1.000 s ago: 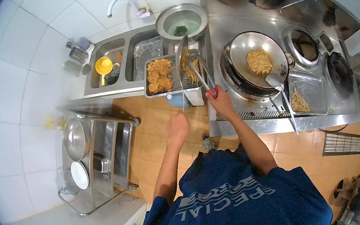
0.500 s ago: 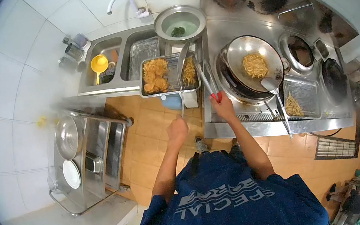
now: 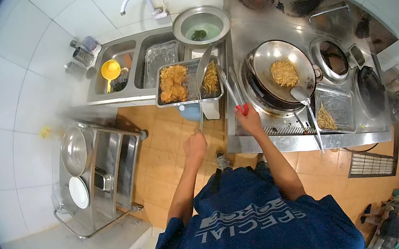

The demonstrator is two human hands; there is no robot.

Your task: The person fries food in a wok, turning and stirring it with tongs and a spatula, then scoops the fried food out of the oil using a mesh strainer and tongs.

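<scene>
My left hand (image 3: 195, 145) is closed around the thin handle of a long-handled metal ladle (image 3: 203, 64). Its bowl is tilted nearly edge-on over a metal tray (image 3: 159, 102), so the inside is hidden. Golden fried pieces (image 3: 173, 84) lie in the tray's left part, and fried strips (image 3: 210, 78) in its right part. Metal tongs (image 3: 229, 89) with red grips are in my right hand (image 3: 249, 119), their arms apart beside the tray's right edge. To the right, a wok (image 3: 265, 60) on the stove holds more fried strips (image 3: 284, 73).
A metal spatula (image 3: 302, 94) rests across the wok's edge and a second tray (image 3: 346, 120) with pale strips. A pot of greenish liquid (image 3: 196, 19) stands behind the first tray, beside the double sink (image 3: 133, 46). A steel cart (image 3: 116, 188) is at left.
The whole view has shifted very slightly. Both hands keep their hold on the ladle and tongs, with almost no movement.
</scene>
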